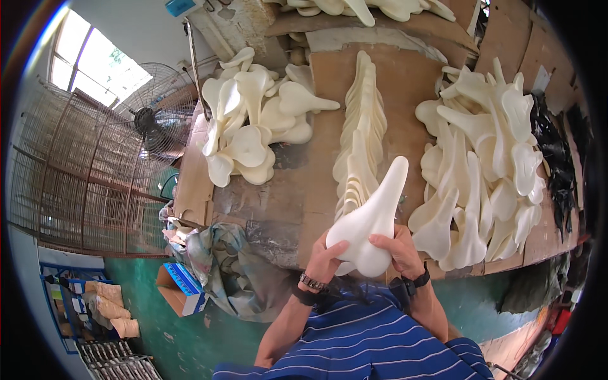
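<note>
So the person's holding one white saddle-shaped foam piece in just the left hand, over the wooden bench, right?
Not quite: both hands hold it. The head view shows the left hand and the right hand gripping the wide end of the white saddle-shaped foam piece over the wooden bench.

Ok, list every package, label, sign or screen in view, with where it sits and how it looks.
Open cardboard box with blue printed sides: on the green floor, lower left, beside a crumpled cloth.
Blue rectangular box or device: top edge, on the wall above the bench; too cut off to tell more.
No screens or signs visible.
</note>
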`<control>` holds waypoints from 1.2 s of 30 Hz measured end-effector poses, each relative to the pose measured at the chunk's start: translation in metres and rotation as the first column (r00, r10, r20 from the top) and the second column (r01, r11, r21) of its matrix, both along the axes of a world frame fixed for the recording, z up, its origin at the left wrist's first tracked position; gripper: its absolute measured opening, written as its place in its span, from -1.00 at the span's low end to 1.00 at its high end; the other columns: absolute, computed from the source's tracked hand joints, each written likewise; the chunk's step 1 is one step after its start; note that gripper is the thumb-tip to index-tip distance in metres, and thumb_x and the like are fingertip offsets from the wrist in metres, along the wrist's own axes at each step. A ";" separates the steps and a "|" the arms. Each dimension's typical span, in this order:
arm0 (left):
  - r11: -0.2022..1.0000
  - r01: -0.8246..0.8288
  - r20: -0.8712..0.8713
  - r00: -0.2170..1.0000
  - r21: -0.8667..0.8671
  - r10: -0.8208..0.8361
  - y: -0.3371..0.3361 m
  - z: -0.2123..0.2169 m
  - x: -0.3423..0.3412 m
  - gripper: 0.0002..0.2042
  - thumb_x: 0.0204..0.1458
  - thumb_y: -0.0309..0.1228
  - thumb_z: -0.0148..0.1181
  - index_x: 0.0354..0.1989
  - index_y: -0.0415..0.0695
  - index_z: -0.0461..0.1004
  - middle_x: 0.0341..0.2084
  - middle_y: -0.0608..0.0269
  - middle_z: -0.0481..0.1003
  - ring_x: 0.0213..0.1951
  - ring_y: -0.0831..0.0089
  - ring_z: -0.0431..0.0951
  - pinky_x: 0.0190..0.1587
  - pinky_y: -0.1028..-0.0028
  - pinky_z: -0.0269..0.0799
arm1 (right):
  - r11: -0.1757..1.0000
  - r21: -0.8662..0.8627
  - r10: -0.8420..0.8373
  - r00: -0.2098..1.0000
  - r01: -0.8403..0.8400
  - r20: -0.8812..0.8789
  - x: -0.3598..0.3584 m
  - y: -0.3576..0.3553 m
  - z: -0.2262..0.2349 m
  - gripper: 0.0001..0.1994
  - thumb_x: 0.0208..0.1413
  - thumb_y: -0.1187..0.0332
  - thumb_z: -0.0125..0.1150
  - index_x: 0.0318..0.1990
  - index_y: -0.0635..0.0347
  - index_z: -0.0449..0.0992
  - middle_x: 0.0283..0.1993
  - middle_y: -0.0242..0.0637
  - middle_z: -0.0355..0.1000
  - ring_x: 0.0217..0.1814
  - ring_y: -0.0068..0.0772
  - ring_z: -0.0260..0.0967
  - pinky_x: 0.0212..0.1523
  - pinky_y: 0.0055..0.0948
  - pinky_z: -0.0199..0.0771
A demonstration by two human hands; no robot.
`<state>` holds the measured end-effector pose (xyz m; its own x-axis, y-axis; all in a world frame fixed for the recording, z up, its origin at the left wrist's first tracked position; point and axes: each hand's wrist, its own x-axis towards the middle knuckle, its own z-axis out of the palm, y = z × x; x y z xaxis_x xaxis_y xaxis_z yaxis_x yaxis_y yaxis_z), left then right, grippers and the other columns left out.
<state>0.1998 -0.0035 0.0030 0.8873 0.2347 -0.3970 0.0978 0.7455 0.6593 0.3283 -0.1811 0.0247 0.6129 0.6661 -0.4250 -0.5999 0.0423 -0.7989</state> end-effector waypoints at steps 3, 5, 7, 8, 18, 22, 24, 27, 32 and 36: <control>1.000 -0.015 -0.005 1.000 -0.015 0.015 -0.005 -0.002 0.000 -0.44 0.19 -0.43 0.30 0.34 -0.33 0.33 0.15 0.04 0.54 0.15 0.29 0.58 0.22 0.30 0.50 | 0.998 0.031 -0.050 0.999 0.050 0.005 -0.004 0.001 0.004 -0.63 0.12 0.39 0.44 0.03 0.45 0.61 -0.09 -0.15 0.66 -0.16 -0.43 0.62 -0.10 -0.41 0.63; 1.000 -0.014 0.021 1.000 -0.008 0.014 -0.005 0.004 0.002 -0.44 0.18 -0.43 0.30 0.33 -0.34 0.33 0.15 0.03 0.54 0.15 0.28 0.58 0.22 0.30 0.50 | 0.996 0.072 -0.063 0.998 0.061 0.023 -0.006 0.003 0.000 -0.64 0.13 0.39 0.43 0.03 0.43 0.62 -0.09 -0.17 0.66 -0.16 -0.44 0.62 -0.11 -0.41 0.63; 1.000 -0.020 0.050 0.999 -0.020 0.021 -0.007 0.002 0.001 -0.44 0.18 -0.43 0.30 0.33 -0.37 0.32 0.14 0.00 0.54 0.15 0.27 0.58 0.21 0.30 0.51 | 0.994 0.086 -0.071 0.996 0.066 0.054 -0.007 0.004 0.001 -0.67 0.16 0.41 0.40 0.03 0.41 0.62 -0.10 -0.19 0.66 -0.18 -0.47 0.61 -0.12 -0.42 0.63; 1.000 -0.023 0.047 0.999 -0.011 0.023 -0.006 0.000 0.001 -0.45 0.19 -0.42 0.30 0.32 -0.37 0.32 0.14 0.00 0.54 0.14 0.26 0.59 0.21 0.30 0.51 | 0.994 0.088 -0.072 0.996 0.066 0.059 -0.006 0.005 0.000 -0.66 0.15 0.41 0.40 0.04 0.41 0.62 -0.10 -0.20 0.66 -0.18 -0.48 0.61 -0.12 -0.43 0.62; 0.989 -0.035 0.024 0.999 0.142 0.032 -0.010 0.004 0.000 -0.45 0.16 -0.46 0.33 0.32 -0.31 0.32 0.13 0.02 0.53 0.12 0.27 0.60 0.15 0.27 0.59 | 0.994 0.100 0.045 0.996 -0.052 0.075 0.004 -0.012 0.021 -0.43 0.12 0.22 0.47 0.18 0.43 0.51 0.06 -0.16 0.59 0.06 -0.42 0.53 0.10 -0.38 0.53; 0.982 -0.024 0.019 1.000 0.186 0.020 -0.015 0.008 0.002 -0.43 0.14 -0.45 0.36 0.32 -0.30 0.32 0.12 0.05 0.53 0.09 0.30 0.61 0.12 0.32 0.59 | 0.991 0.130 -0.005 0.999 -0.002 0.048 0.001 -0.019 0.009 -0.48 0.10 0.30 0.46 0.15 0.46 0.53 0.02 -0.17 0.61 0.00 -0.42 0.56 0.06 -0.39 0.56; 0.982 -0.014 0.009 1.000 0.190 0.012 -0.015 0.008 0.002 -0.42 0.13 -0.45 0.37 0.31 -0.30 0.32 0.11 0.06 0.53 0.08 0.31 0.61 0.11 0.34 0.58 | 0.988 0.147 -0.045 0.998 0.037 0.047 -0.002 -0.018 0.004 -0.51 0.11 0.33 0.44 0.13 0.47 0.54 0.00 -0.17 0.62 -0.02 -0.42 0.57 0.04 -0.39 0.58; 0.981 0.002 -0.003 1.000 0.195 -0.002 -0.016 0.007 0.000 -0.42 0.13 -0.44 0.37 0.31 -0.31 0.32 0.10 0.06 0.54 0.07 0.32 0.61 0.10 0.35 0.57 | 0.985 0.156 -0.079 0.994 0.068 0.068 -0.005 -0.019 -0.001 -0.54 0.12 0.35 0.42 0.11 0.47 0.55 -0.01 -0.17 0.62 -0.02 -0.43 0.57 0.03 -0.39 0.58; 0.985 -0.020 0.004 1.000 0.173 0.020 -0.021 0.008 0.002 -0.44 0.13 -0.43 0.36 0.29 -0.33 0.33 0.09 0.06 0.53 0.08 0.32 0.59 0.11 0.34 0.54 | 0.997 0.075 -0.031 0.993 0.023 0.111 -0.003 -0.020 -0.008 -0.52 0.14 0.30 0.43 0.13 0.44 0.55 -0.01 -0.20 0.62 -0.02 -0.46 0.56 0.04 -0.40 0.57; 0.977 -0.035 0.000 0.999 0.210 0.036 -0.018 0.006 0.002 -0.45 0.11 -0.42 0.36 0.26 -0.35 0.36 0.09 0.05 0.53 0.09 0.31 0.55 0.17 0.30 0.46 | 0.995 0.099 -0.005 0.991 -0.008 0.131 -0.001 -0.024 0.004 -0.52 0.14 0.25 0.45 0.10 0.43 0.57 -0.02 -0.23 0.62 -0.02 -0.47 0.55 0.03 -0.42 0.55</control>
<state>0.2015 -0.0219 0.0089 0.8752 0.3449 -0.3391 0.0767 0.5933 0.8014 0.3270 -0.2049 0.0284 0.6579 0.7019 -0.2730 -0.4905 0.1243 -0.8625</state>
